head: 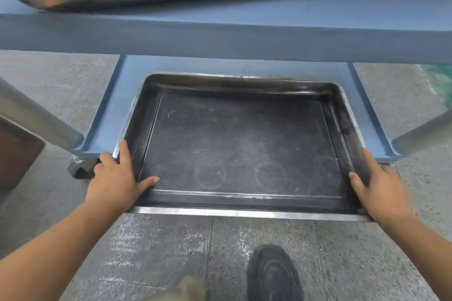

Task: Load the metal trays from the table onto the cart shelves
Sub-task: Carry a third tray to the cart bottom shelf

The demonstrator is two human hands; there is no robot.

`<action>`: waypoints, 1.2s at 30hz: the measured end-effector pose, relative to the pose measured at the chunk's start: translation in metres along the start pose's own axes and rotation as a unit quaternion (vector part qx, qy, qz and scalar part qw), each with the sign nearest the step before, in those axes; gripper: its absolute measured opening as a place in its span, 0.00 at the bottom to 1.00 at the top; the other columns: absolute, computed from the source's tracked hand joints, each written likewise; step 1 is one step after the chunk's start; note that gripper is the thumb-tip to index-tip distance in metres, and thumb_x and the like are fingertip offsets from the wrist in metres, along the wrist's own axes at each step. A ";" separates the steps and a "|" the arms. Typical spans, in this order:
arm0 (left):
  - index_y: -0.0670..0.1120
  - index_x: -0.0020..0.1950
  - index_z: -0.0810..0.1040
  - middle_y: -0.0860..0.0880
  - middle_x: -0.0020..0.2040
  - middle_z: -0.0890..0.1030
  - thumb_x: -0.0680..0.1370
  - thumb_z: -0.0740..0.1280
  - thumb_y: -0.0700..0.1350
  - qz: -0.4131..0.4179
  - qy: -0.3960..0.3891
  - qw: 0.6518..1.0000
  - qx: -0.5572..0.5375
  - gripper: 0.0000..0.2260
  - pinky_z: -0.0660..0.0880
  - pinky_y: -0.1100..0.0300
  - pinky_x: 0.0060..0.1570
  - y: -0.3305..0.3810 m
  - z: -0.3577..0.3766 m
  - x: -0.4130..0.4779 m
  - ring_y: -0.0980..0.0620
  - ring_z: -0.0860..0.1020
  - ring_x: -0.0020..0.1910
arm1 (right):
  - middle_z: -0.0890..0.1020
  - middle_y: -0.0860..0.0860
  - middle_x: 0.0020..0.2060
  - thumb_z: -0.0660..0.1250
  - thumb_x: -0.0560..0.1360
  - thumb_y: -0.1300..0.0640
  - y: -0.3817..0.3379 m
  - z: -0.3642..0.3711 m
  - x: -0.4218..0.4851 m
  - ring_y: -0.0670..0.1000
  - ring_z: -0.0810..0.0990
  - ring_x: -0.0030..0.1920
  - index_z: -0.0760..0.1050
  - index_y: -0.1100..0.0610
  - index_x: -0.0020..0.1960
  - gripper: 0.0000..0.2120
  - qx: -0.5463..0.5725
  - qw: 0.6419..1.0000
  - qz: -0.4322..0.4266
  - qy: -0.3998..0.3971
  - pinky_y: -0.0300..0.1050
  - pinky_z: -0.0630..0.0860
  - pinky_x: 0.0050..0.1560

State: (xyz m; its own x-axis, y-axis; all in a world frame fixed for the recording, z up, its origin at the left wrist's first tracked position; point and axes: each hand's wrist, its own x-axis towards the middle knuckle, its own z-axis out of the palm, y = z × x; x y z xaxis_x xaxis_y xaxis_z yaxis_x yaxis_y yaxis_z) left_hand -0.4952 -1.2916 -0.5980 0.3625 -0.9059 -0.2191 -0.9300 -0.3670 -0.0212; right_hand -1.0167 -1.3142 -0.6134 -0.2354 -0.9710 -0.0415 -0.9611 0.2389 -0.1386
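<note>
Two hands grip dark metal baking tray (pixel 242 144) half-seated on blue cart's lower shelf (pixel 110 115); left hand (pixel 117 176) and right hand (pixel 384 186) clamp side rims, thumbs inside, near edge overhanging.

A dark metal tray (pixel 242 144) lies on the cart's blue lower shelf (pixel 115 110), overhanging its front edge.

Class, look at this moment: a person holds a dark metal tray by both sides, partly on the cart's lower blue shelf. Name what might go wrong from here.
1. The tray overhangs the lower shelf at its near edge; if the left hand or right hand lets go early, it may tip towards the shoe.
2. The left hand's fingers sit between the tray's rim and the shelf's raised lip, so pushing in could pinch them.
3. The upper shelf hangs close overhead; rising fast risks a bump.
</note>
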 end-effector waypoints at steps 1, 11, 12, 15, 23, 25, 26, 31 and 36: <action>0.44 0.80 0.44 0.34 0.58 0.66 0.66 0.66 0.73 0.000 0.000 1.000 -0.002 0.56 0.75 0.42 0.52 0.001 0.000 0.003 0.33 0.73 0.52 | 0.75 0.61 0.43 0.64 0.77 0.49 -0.001 0.001 0.003 0.62 0.76 0.39 0.53 0.45 0.75 0.31 0.002 1.000 0.003 0.001 0.52 0.74 0.35; 0.45 0.78 0.43 0.35 0.63 0.65 0.66 0.67 0.73 -0.024 0.009 1.000 0.013 0.55 0.74 0.39 0.55 0.020 0.001 0.036 0.34 0.71 0.60 | 0.71 0.63 0.58 0.64 0.76 0.41 -0.019 -0.009 0.037 0.65 0.77 0.50 0.50 0.49 0.77 0.36 -0.013 0.997 0.028 -0.067 0.59 0.76 0.48; 0.45 0.78 0.44 0.35 0.64 0.64 0.66 0.68 0.72 -0.030 0.009 0.999 0.014 0.55 0.72 0.38 0.57 0.022 0.002 0.036 0.34 0.70 0.62 | 0.69 0.63 0.60 0.65 0.75 0.41 -0.024 -0.010 0.036 0.66 0.75 0.55 0.51 0.51 0.77 0.38 -0.009 0.997 0.036 -0.075 0.59 0.75 0.53; 0.43 0.77 0.49 0.36 0.71 0.58 0.66 0.70 0.71 -0.025 0.014 1.000 -0.009 0.54 0.68 0.35 0.62 0.026 0.006 0.032 0.34 0.63 0.69 | 0.67 0.65 0.63 0.70 0.72 0.42 -0.034 -0.016 0.025 0.67 0.69 0.63 0.63 0.59 0.71 0.35 -0.036 0.999 -0.018 -0.035 0.62 0.74 0.60; 0.49 0.79 0.57 0.44 0.80 0.55 0.69 0.48 0.76 0.139 -0.029 0.989 -0.041 0.46 0.51 0.38 0.75 0.022 0.004 -0.001 0.45 0.52 0.79 | 0.64 0.50 0.73 0.53 0.67 0.22 -0.056 -0.020 -0.017 0.51 0.67 0.71 0.58 0.51 0.78 0.48 0.019 0.970 -0.173 -0.168 0.50 0.68 0.69; 0.52 0.79 0.56 0.49 0.80 0.55 0.68 0.47 0.79 0.179 -0.073 0.979 -0.056 0.47 0.54 0.39 0.74 0.021 0.001 -0.010 0.48 0.56 0.78 | 0.58 0.51 0.77 0.48 0.63 0.18 -0.054 -0.015 -0.023 0.53 0.60 0.75 0.52 0.49 0.80 0.54 -0.004 0.964 -0.177 -0.198 0.50 0.63 0.73; 0.53 0.79 0.56 0.51 0.80 0.55 0.67 0.46 0.80 0.192 -0.091 0.976 -0.051 0.48 0.58 0.42 0.74 0.020 0.001 -0.013 0.50 0.57 0.78 | 0.56 0.52 0.78 0.45 0.62 0.16 -0.053 -0.013 -0.025 0.53 0.58 0.77 0.50 0.48 0.80 0.56 -0.023 0.962 -0.177 -0.206 0.51 0.61 0.74; 0.54 0.79 0.59 0.54 0.80 0.54 0.64 0.48 0.82 0.194 -0.111 0.974 -0.030 0.51 0.67 0.48 0.71 0.019 0.002 -0.019 0.52 0.57 0.78 | 0.54 0.52 0.79 0.35 0.59 0.15 -0.053 -0.002 -0.028 0.54 0.53 0.78 0.49 0.50 0.80 0.59 -0.096 0.960 -0.178 -0.195 0.54 0.57 0.76; 0.54 0.79 0.59 0.54 0.80 0.54 0.64 0.46 0.82 0.192 -0.100 0.976 -0.013 0.50 0.68 0.47 0.70 0.027 0.003 -0.012 0.52 0.55 0.78 | 0.52 0.51 0.80 0.37 0.61 0.16 -0.054 -0.002 -0.015 0.54 0.52 0.79 0.53 0.50 0.80 0.57 -0.102 0.959 -0.178 -0.197 0.57 0.60 0.75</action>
State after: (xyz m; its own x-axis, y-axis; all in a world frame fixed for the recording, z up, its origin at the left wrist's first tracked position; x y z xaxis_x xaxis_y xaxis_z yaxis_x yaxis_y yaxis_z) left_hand -0.5248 -1.2895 -0.5989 -0.0335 -0.9190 -0.3929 -0.9921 -0.0168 0.1240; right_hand -0.9612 -1.3126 -0.6030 0.1481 -0.9027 -0.4040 -0.9880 -0.1535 -0.0192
